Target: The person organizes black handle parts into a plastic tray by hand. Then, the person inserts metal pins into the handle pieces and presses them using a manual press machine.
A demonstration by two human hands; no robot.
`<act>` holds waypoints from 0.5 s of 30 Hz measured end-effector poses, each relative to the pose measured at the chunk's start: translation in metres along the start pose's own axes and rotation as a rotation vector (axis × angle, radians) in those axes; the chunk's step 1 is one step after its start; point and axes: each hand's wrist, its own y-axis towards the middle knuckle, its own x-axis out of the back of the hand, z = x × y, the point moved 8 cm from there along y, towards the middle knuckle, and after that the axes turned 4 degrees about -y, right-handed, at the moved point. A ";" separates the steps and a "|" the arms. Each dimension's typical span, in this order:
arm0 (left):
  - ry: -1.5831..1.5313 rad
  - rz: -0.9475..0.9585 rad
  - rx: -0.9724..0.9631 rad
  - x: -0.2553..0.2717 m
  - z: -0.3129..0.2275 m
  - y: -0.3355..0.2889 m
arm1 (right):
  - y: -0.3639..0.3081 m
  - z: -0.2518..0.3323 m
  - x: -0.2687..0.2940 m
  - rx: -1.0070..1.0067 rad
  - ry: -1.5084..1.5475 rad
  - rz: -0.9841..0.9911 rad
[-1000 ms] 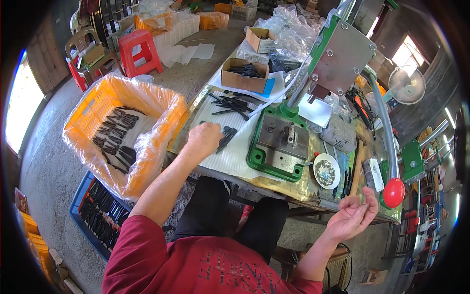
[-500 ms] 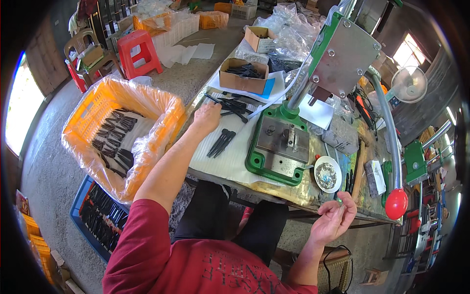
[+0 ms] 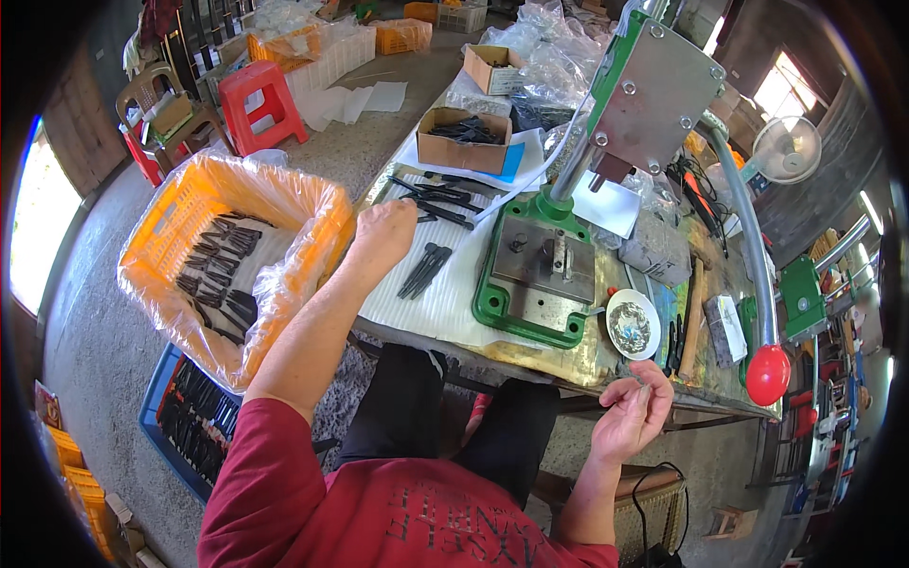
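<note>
My left hand [image 3: 385,233] is closed above the left edge of the workbench, back upward. Whatever its fingers hold, if anything, is hidden. Just beyond it lies a loose pile of slim black handle-like pieces [image 3: 443,201]. Several similar black pieces [image 3: 425,272] lie side by side on the white foam sheet [image 3: 393,308], nearer to me. My right hand [image 3: 630,421] is raised off the bench's front edge, thumb and fingers pinched together; a tiny thing may be between the tips. Beyond it stands a white bowl [image 3: 653,328] of small shiny metal bits. A green hand press [image 3: 535,275] stands between my hands.
A plastic-lined yellow crate [image 3: 327,213] with black pieces stands left of the bench, above a blue crate [image 3: 156,398]. A cardboard box [image 3: 461,156] of black parts sits behind the pile. The press lever's red knob [image 3: 767,375] hangs at the right.
My left hand has drawn back from the black pile, toward me and slightly left. The right hand has shifted a little left, still pinched. The whole view has moved slightly.
</note>
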 end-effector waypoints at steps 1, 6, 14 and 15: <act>0.007 0.018 0.008 0.001 0.003 -0.002 | 0.000 0.000 -0.001 -0.002 -0.002 0.006; 0.021 0.020 0.055 0.014 0.011 -0.011 | -0.005 -0.002 -0.002 -0.036 0.017 0.022; -1.020 0.244 -0.013 0.014 -0.038 -0.064 | -0.019 -0.028 -0.030 -0.355 -0.043 0.183; -1.272 0.373 0.044 0.003 -0.050 -0.074 | -0.020 -0.033 -0.037 -0.401 -0.021 0.191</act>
